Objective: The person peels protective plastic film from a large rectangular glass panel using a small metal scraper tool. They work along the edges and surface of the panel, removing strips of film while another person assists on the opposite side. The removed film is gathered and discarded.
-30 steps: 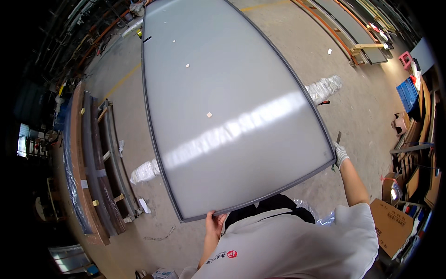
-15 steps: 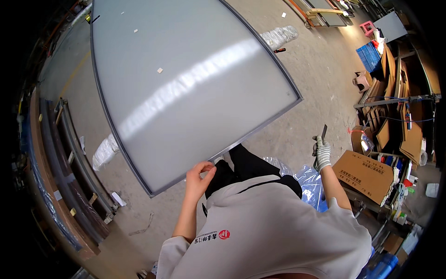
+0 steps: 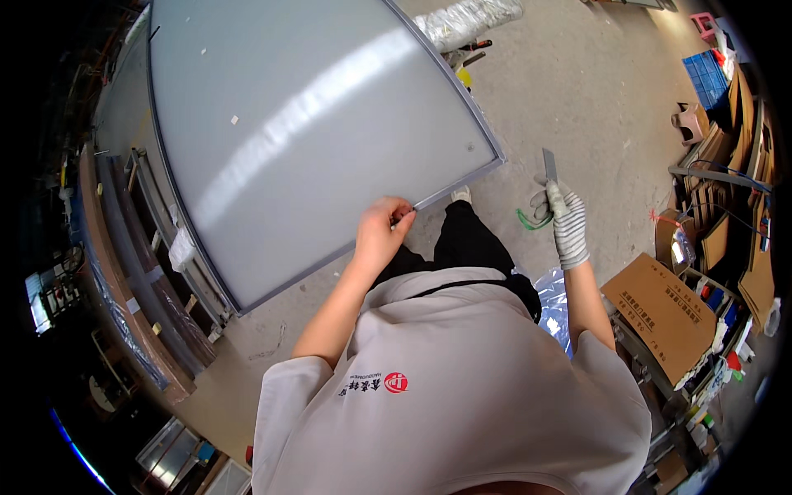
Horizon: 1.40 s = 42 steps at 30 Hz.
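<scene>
So both forearms come up from below here. The left one slants up and to the right, elbow out, and the bare left hand [image 3: 383,229] sits on the near edge of the big grey panel [image 3: 346,157], nearer its near-right corner than its near-left one. Its fingers are curled, with thumb and fingertips drawn close at the rim, but I can't tell if they're actually pinching anything. The right hand [image 3: 567,221], in a striped glove, is up past the near-right corner, well clear of the panel and closed around a flat grey blade [image 3: 550,165] that points up and away. A green strip [image 3: 532,219] loops out beside the glove.

Count: one panel, one blade, one green strip, at least two small pale squares [image 3: 234,120] on the panel, both toward its left edge. One plastic-wrapped roll [image 3: 472,23] pokes out past the panel's right edge. Off to the right, one blue crate [image 3: 706,80] and two stools [image 3: 690,124], one pink, one beige.

Compared with a second ago: the gloved hand was at the near-right corner then and is off it now, while the bare one was close to the near-left corner and is now well along that edge.
</scene>
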Motion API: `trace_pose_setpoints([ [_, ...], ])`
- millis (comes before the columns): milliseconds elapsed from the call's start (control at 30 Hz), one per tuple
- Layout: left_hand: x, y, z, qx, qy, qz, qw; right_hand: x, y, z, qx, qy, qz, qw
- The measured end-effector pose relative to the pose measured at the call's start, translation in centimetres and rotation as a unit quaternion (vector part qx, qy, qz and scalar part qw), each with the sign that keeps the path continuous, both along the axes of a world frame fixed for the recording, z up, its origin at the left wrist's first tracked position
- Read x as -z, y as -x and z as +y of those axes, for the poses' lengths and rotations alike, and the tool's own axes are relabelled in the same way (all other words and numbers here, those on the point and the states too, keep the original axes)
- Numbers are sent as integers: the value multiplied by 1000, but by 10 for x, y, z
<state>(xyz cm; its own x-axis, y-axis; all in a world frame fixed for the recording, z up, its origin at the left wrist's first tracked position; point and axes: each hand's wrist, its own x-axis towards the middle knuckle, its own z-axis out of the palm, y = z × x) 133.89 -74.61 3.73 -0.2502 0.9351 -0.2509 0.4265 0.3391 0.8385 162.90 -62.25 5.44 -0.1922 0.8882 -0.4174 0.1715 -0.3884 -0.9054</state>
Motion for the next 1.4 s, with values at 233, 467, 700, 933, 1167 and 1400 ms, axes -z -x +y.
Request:
trace_pose_setpoints([
  [233,6,-80,89,34,-66,103,992,39,-52,27,-134,24,-32,990],
  [467,20,-112,125,23,-58,115,991,51,-21,59,-256,-37,-211,943],
  [700,20,-113,116,-11,-65,113,991,55,-8,66,-291,-59,-240,924],
  [933,20,-102,98,-68,-46,50,995,51,-17,78,-312,-45,-264,911],
  [1167,17,-93,91,-70,-38,48,996,46,-4,81,-352,-65,-308,881],
  [1400,20,-84,88,-56,-57,67,994,33,6,82,-352,-25,-322,879],
])
